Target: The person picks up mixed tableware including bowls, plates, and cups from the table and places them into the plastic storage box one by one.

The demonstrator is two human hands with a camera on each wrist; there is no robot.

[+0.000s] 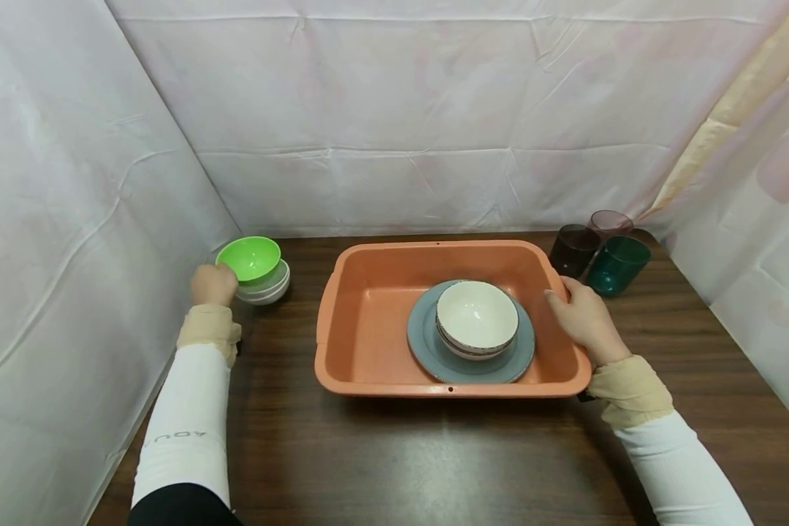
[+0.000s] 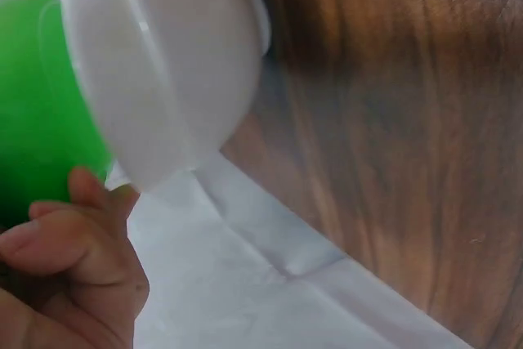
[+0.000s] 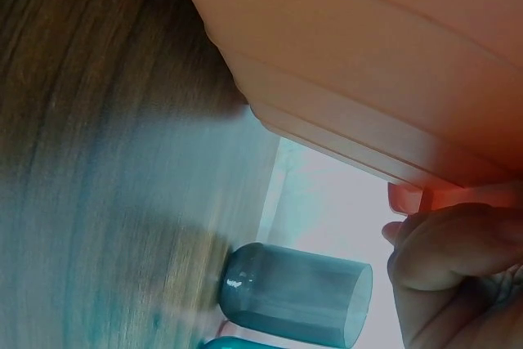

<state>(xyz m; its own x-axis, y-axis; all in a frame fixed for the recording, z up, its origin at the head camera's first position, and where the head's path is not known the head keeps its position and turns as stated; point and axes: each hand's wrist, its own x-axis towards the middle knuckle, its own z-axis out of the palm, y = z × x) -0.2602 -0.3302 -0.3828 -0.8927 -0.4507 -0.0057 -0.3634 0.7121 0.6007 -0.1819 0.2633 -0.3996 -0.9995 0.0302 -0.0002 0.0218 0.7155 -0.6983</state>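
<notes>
My left hand pinches the rim of a bright green bowl at its left side. The green bowl sits tilted over a small stack of white bowls; in the left wrist view its green wall rises out of the white bowl. My right hand grips the right rim of an orange plastic basin, thumb over the inside edge. Inside the basin lies a grey-blue plate with cream, dark-rimmed bowls stacked on it.
Right of the basin, near my right hand, stand a dark tumbler, a teal tumbler and a pinkish tumbler. White sheeting hangs along the back and both sides of the dark wooden table.
</notes>
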